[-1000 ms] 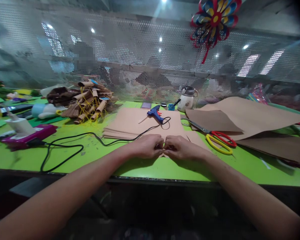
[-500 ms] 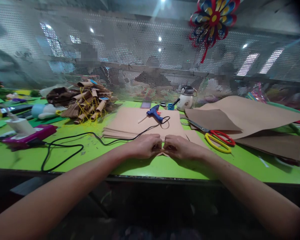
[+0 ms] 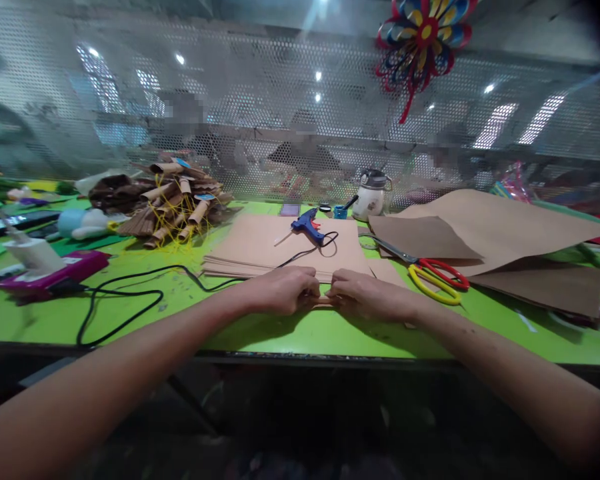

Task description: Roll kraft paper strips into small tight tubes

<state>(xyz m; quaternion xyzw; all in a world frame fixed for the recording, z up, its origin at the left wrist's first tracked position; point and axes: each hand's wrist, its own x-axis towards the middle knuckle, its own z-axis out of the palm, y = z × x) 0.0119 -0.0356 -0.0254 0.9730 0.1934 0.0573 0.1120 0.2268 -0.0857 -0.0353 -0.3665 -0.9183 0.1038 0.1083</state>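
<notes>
Both hands are closed over a narrow strip of brown paper (image 3: 325, 302) low over the green table, close to its front edge. My left hand (image 3: 290, 291) pinches the strip from the left, and my right hand (image 3: 365, 295) grips it from the right. Only a short stretch of the folded or rolled paper shows between them; the rest is hidden under the fingers. Just beyond the hands lies a stack of brown paper sheets (image 3: 245, 243). On that stack rests a blue glue gun (image 3: 309, 227), its black cord running left.
Scissors (image 3: 434, 277) with red and yellow handles lie right of the stack, beside large brown sheets (image 3: 505, 223). A lidded jar (image 3: 370, 197) stands behind. Bundled brown paper rolls (image 3: 180, 207) and a purple power strip (image 3: 55, 273) are at left. A perforated screen (image 3: 260, 107) rises behind the table (image 3: 280, 337).
My hands have spread slightly apart along the paper strip. The strip's raised, bent middle now looks flatter and straighter. The camera view has shifted a little.
</notes>
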